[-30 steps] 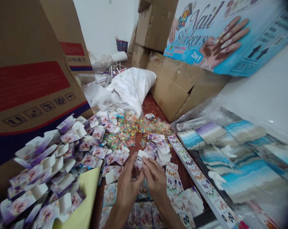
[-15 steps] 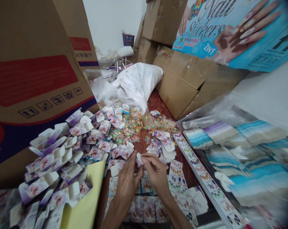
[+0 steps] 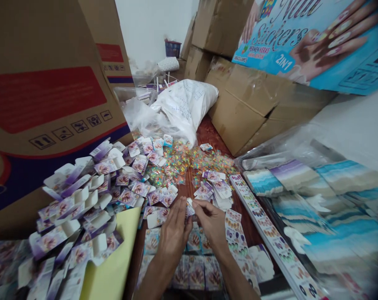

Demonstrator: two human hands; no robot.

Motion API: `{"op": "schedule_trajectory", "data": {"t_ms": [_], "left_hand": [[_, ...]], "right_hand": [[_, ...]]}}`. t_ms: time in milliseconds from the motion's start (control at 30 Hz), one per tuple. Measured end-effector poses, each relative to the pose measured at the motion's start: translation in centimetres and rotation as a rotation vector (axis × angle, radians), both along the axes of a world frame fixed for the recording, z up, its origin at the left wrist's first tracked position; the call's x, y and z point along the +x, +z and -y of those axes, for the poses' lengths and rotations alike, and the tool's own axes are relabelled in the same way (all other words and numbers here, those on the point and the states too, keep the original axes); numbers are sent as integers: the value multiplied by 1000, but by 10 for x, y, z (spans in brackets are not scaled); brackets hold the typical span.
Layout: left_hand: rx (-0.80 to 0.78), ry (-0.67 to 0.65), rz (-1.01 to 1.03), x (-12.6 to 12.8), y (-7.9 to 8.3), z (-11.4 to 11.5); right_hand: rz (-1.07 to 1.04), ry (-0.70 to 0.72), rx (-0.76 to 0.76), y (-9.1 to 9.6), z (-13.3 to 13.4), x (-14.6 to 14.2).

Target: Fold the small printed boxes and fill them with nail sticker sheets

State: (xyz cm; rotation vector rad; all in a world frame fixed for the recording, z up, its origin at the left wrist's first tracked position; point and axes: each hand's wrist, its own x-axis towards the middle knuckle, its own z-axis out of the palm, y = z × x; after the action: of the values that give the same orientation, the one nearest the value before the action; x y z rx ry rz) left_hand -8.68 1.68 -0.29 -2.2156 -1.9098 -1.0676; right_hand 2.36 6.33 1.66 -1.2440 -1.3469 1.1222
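Between my two hands is a small printed carton (image 3: 190, 207), its white flap at the top. My left hand (image 3: 174, 227) is wrapped around its left side, fingers together. At the right, my right hand (image 3: 209, 223) pinches the carton's upper edge between thumb and fingertips. Much of the carton is hidden by my fingers. Under my wrists lie rows of filled-looking small boxes (image 3: 189, 273). To the left rises a heap of purple-and-white cartons (image 3: 73, 208), many with open flaps. Beyond my hands are small packets of colourful candy (image 3: 167, 166).
A strip stack of nail sticker sheets (image 3: 267, 225) runs along the right, beside plastic-wrapped blue printed packs (image 3: 342, 225). A yellow sheet (image 3: 114, 254) stands at left. A white sack (image 3: 189, 104) and large cardboard boxes (image 3: 242, 104) stand behind.
Both hands stay on the carton; the fingers of my left hand lie closer together. The whole view has shifted slightly, with the scene moving a little to the right.
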Motion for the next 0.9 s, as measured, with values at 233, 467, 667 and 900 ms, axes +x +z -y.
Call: {"op": "schedule_trajectory", "data": {"t_ms": [233,467,667,900], "left_hand": [[-9,-10,54,-8,4,0],[-82,-146,-65,-21,17,-6],[-63,-115,-88,-19,17,-7],[17,-48,36,-6,14,0]], "right_hand": [[18,150,242,-7,4,1],[-64,267,57,3,-15,12],[-26,163,187,1,-3,4],[-345,-17,-107,-12,24,-3]]}}
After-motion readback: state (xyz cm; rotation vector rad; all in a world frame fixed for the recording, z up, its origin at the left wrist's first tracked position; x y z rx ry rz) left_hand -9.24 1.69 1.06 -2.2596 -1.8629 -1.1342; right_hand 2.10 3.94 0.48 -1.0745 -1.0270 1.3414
